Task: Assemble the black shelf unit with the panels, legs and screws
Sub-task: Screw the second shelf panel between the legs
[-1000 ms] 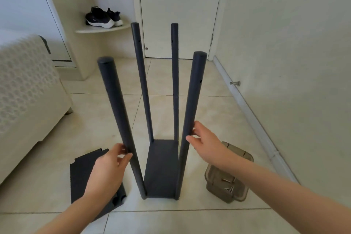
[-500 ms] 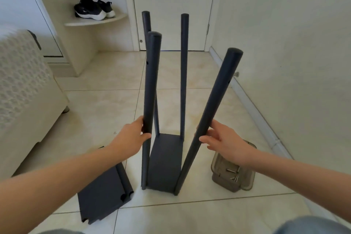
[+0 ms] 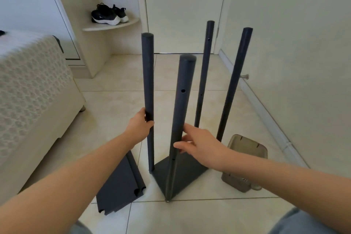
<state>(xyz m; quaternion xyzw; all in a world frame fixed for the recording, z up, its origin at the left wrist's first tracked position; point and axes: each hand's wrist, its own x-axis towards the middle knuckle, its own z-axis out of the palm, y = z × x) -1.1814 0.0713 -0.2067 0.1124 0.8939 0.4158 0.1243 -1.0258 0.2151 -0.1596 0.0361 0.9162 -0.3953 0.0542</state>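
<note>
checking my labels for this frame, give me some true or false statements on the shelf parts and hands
1. Four legs stand up from the bottom panel. True.
2. The left hand grips the left leg. True.
3. The spare panels lean against the wall. False: they lie on the floor tiles.
4. The plastic container sits left of the unit. False: it is on the right.
5. The right hand reaches into the container. False: it holds the front leg.
</note>
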